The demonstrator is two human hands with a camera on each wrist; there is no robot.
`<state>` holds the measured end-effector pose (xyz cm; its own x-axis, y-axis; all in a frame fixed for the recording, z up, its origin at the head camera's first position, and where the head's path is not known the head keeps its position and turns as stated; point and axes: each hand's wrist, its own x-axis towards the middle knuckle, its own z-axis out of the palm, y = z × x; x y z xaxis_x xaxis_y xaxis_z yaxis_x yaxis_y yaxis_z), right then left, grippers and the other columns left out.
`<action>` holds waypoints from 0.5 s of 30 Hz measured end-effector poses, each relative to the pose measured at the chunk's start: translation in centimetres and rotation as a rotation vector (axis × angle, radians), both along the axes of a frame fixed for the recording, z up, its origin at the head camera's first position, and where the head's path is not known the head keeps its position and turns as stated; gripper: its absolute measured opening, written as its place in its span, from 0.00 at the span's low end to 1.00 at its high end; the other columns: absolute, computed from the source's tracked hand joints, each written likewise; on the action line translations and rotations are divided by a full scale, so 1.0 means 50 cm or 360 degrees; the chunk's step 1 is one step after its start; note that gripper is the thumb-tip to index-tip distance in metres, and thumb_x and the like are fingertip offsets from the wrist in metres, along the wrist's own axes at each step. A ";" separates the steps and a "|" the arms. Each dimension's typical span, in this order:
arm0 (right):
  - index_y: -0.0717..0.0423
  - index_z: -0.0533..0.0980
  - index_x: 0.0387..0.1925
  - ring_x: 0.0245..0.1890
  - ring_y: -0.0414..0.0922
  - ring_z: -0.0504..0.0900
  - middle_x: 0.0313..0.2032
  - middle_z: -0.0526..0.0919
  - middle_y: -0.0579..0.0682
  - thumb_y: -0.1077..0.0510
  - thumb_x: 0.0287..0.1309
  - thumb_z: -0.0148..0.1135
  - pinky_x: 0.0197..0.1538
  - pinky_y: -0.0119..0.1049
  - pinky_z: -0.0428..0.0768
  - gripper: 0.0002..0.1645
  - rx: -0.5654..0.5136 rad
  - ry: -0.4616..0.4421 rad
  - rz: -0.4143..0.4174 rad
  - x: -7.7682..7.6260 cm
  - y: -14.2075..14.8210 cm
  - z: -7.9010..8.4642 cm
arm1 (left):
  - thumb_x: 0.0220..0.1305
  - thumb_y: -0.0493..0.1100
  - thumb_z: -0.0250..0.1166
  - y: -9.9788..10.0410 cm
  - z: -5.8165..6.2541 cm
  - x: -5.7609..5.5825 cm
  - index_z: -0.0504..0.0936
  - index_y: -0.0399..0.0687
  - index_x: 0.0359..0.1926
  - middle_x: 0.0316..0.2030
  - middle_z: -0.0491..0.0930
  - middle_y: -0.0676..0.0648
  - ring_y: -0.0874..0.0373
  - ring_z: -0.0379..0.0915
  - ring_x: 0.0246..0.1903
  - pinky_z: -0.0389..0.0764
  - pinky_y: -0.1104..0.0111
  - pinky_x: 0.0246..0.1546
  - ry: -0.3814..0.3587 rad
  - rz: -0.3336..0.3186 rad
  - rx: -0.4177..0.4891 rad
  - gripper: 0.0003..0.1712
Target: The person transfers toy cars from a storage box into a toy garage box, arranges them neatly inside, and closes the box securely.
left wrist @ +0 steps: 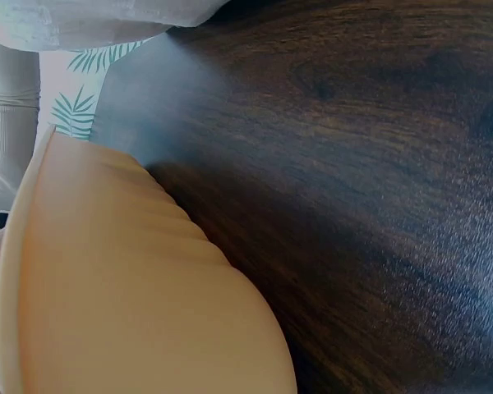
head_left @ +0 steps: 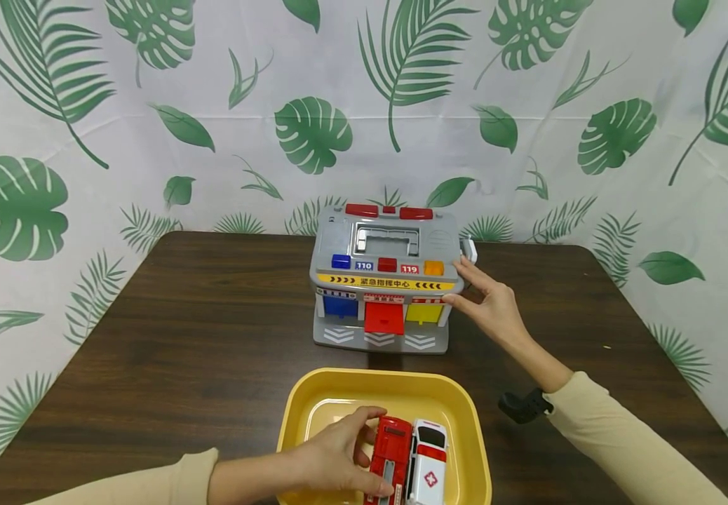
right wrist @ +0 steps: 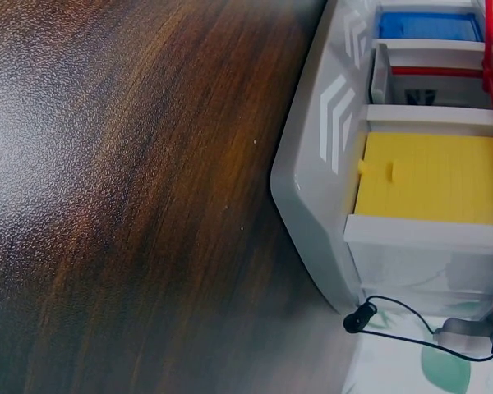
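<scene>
My left hand [head_left: 335,456] reaches into a yellow bin [head_left: 297,382] and grips a red toy fire truck [head_left: 392,445], thumb on its top, fingers round its far end. Beside the truck lies a white toy ambulance [head_left: 428,466] with a red cross. My right hand [head_left: 496,312] holds the right front corner of a grey toy rescue station [head_left: 332,238], thumb at the front and fingers by the roof's side. The station's red middle door [head_left: 384,318] is swung up; its blue door [head_left: 341,306] and yellow door [right wrist: 431,176] are down.
Brown wood-grain table [head_left: 212,337] under everything, with a leaf-print cloth [head_left: 225,126] hanging behind. A black strapped device [head_left: 524,405] sits at my right wrist. In the left wrist view the bin's outer wall [left wrist: 140,271] fills the lower left.
</scene>
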<state>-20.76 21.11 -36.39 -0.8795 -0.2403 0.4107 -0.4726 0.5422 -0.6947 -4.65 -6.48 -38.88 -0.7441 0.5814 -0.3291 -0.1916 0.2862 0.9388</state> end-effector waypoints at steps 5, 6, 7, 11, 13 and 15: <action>0.61 0.69 0.62 0.47 0.53 0.81 0.65 0.66 0.58 0.60 0.50 0.69 0.42 0.31 0.82 0.36 0.0005 -0.0003 -0.0006 0.000 0.000 -0.001 | 0.48 0.32 0.73 -0.002 -0.002 0.005 0.57 0.42 0.67 0.37 0.77 0.46 0.55 0.78 0.31 0.82 0.68 0.38 -0.0059 -0.0006 0.0067 0.47; 0.61 0.69 0.62 0.47 0.53 0.81 0.65 0.66 0.58 0.60 0.50 0.69 0.41 0.26 0.81 0.36 0.0003 -0.0002 -0.0003 0.000 0.000 -0.002 | 0.48 0.32 0.73 -0.003 -0.002 0.005 0.56 0.42 0.67 0.37 0.76 0.46 0.55 0.78 0.31 0.82 0.68 0.38 -0.0055 -0.0006 0.0064 0.48; 0.61 0.69 0.62 0.47 0.53 0.81 0.65 0.66 0.59 0.61 0.49 0.69 0.40 0.22 0.79 0.36 0.0000 0.0000 0.0001 -0.001 0.000 -0.003 | 0.48 0.32 0.73 -0.004 -0.002 0.005 0.56 0.43 0.67 0.37 0.76 0.46 0.56 0.78 0.30 0.82 0.68 0.38 -0.0051 -0.0005 0.0061 0.48; 0.63 0.69 0.61 0.47 0.54 0.81 0.65 0.65 0.60 0.63 0.48 0.69 0.38 0.13 0.74 0.37 -0.0007 0.0002 0.0005 -0.003 0.000 -0.005 | 0.46 0.31 0.73 -0.005 -0.003 0.007 0.56 0.42 0.68 0.37 0.75 0.46 0.56 0.76 0.29 0.81 0.72 0.35 -0.0036 0.0024 0.0090 0.50; 0.63 0.69 0.61 0.47 0.54 0.81 0.65 0.66 0.60 0.63 0.48 0.69 0.38 0.13 0.75 0.37 -0.0003 0.0005 0.0003 -0.002 0.000 -0.004 | 0.46 0.29 0.72 -0.007 -0.002 0.007 0.55 0.42 0.68 0.38 0.74 0.45 0.55 0.74 0.29 0.80 0.72 0.34 -0.0042 0.0043 0.0114 0.50; 0.63 0.69 0.61 0.44 0.45 0.82 0.65 0.66 0.60 0.63 0.48 0.70 0.38 0.14 0.75 0.37 0.0001 0.0005 0.0001 -0.003 0.000 -0.003 | 0.46 0.29 0.72 -0.010 0.002 0.006 0.56 0.44 0.69 0.39 0.72 0.45 0.55 0.73 0.29 0.80 0.71 0.35 -0.0056 0.0059 0.0131 0.50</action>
